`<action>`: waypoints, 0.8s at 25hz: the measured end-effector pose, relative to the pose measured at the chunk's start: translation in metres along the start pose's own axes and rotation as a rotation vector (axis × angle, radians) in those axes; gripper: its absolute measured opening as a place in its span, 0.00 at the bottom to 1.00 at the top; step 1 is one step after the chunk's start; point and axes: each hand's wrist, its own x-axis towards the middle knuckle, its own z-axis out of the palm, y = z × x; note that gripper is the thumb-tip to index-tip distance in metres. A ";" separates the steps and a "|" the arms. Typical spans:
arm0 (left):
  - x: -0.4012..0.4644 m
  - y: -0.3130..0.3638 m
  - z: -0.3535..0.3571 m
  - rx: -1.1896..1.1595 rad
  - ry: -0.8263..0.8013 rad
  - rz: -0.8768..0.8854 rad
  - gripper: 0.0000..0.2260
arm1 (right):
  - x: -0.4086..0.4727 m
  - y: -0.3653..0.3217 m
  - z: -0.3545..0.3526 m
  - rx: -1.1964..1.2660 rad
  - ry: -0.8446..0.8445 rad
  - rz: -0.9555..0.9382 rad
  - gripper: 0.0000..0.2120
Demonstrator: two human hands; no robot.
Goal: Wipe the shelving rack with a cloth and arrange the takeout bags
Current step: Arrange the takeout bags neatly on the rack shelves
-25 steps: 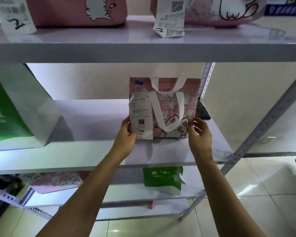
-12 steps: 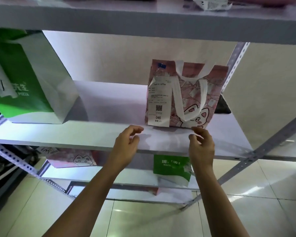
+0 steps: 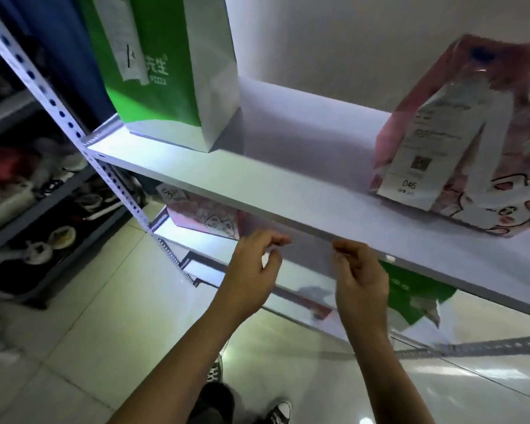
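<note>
The pink bag (image 3: 471,142) stands upright on the middle shelf (image 3: 288,166) toward its right end, near the front edge, a white receipt (image 3: 423,154) marked 046 hanging on its face. A green bag (image 3: 162,65) stands at the left end of the same shelf, well apart from it. Both hands are just below the shelf's front edge, holding nothing: the left hand (image 3: 251,276) and the right hand (image 3: 361,280) each have loosely curled fingers, apart from the bags. More bags lie on the lower shelf (image 3: 196,243).
</note>
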 end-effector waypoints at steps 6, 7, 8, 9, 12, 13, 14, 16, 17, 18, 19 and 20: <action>-0.041 -0.080 -0.046 0.050 0.029 -0.212 0.14 | -0.030 0.034 0.090 -0.026 -0.161 0.132 0.11; -0.045 -0.093 -0.054 0.052 0.031 -0.239 0.14 | -0.033 0.038 0.105 -0.038 -0.179 0.141 0.11; -0.048 -0.107 -0.063 0.049 0.030 -0.262 0.14 | -0.037 0.043 0.123 -0.045 -0.200 0.150 0.10; -0.049 -0.121 -0.071 0.042 0.029 -0.281 0.14 | -0.040 0.047 0.138 -0.047 -0.217 0.162 0.10; -0.044 -0.160 -0.096 0.016 0.025 -0.325 0.15 | -0.042 0.053 0.179 -0.046 -0.231 0.180 0.09; -0.039 -0.176 -0.104 0.004 0.020 -0.338 0.15 | -0.041 0.056 0.193 -0.067 -0.234 0.154 0.09; -0.033 -0.191 -0.112 -0.009 0.018 -0.351 0.15 | -0.038 0.058 0.206 -0.112 -0.235 0.119 0.09; -0.017 -0.223 -0.126 -0.040 0.017 -0.365 0.16 | -0.029 0.062 0.230 -0.216 -0.209 0.085 0.12; -0.007 -0.239 -0.132 -0.063 0.022 -0.376 0.16 | -0.024 0.065 0.241 -0.241 -0.181 0.097 0.13; 0.004 -0.257 -0.138 -0.089 0.028 -0.397 0.17 | -0.017 0.070 0.254 -0.254 -0.153 0.122 0.14; 0.016 -0.273 -0.143 -0.104 0.030 -0.419 0.18 | -0.009 0.075 0.265 -0.266 -0.124 0.149 0.14; 0.026 -0.288 -0.147 -0.103 0.025 -0.432 0.19 | -0.002 0.079 0.275 -0.279 -0.103 0.172 0.15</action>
